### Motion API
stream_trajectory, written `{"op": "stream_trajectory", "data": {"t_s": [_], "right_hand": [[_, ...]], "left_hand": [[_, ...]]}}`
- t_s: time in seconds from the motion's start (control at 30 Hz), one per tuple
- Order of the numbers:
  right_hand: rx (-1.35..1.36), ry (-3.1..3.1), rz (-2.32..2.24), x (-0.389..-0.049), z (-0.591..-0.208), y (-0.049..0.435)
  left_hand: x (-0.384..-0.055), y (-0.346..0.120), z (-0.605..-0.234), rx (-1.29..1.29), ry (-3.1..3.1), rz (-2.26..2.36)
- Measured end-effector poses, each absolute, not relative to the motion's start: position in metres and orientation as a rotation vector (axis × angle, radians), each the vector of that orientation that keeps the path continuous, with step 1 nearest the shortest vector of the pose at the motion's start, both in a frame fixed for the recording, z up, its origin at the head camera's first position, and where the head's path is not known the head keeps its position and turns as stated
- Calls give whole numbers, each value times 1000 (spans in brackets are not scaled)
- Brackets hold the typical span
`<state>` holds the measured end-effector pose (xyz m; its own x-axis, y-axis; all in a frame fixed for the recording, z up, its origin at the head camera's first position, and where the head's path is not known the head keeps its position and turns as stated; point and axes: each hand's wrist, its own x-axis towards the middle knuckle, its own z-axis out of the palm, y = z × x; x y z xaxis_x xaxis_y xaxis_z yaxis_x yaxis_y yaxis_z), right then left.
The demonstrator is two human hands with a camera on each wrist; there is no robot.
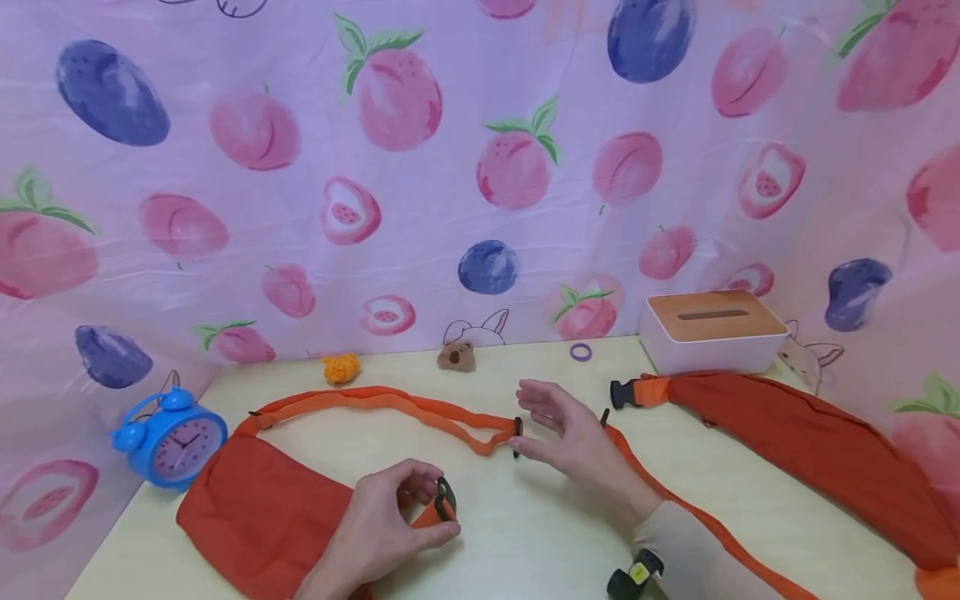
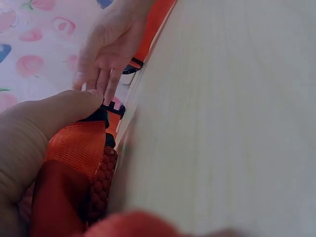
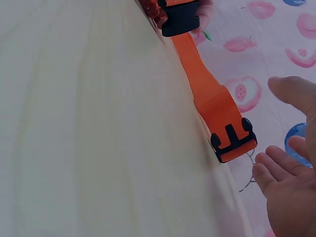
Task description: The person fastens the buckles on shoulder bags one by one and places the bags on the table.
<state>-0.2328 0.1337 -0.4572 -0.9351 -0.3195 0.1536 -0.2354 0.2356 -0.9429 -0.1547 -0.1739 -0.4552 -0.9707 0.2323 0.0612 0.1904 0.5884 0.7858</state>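
My left hand [image 1: 390, 517] pinches a black socket-side buckle [image 3: 180, 19] on a short orange strap of the red bag [image 1: 262, 508] lying at the left. From the bag's far end a long orange strap [image 1: 375, 396] curves across the table to a black pronged buckle [image 3: 234, 143]. Beside that pronged buckle is my right hand [image 1: 566, 433], fingers extended and thumb apart, holding nothing. In the right wrist view a gap shows between its fingers [image 3: 276, 173] and the buckle. The two buckle halves are apart.
A second red bag [image 1: 795, 442] lies at the right, its orange strap [image 1: 697, 512] passing by my right forearm. Behind it stands a white tissue box [image 1: 712, 354]. A blue alarm clock [image 1: 176, 442], orange figure [image 1: 341, 368], brown bear figure [image 1: 456, 357] and purple ring [image 1: 581, 352] sit around.
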Motion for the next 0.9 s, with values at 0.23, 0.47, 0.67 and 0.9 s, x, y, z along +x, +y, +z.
{"op": "stream_trajectory", "data": {"t_s": [0.23,0.47,0.67,0.9], "right_hand": [[-518,2416,-1783,-235,-469,133],[-465,2474,-1704,-235,-475,132],[-422,2551,-1664,-237,-478,129],[-418,2557,-1693,-237,-477,127]], "left_hand": [[-155,-176,-457,383,2718,1377],[-155,-178,-458,421,2732,1356],[-155,-178,-457,419,2701,1349],[-156,-175,-457,449,2697,1375]]}}
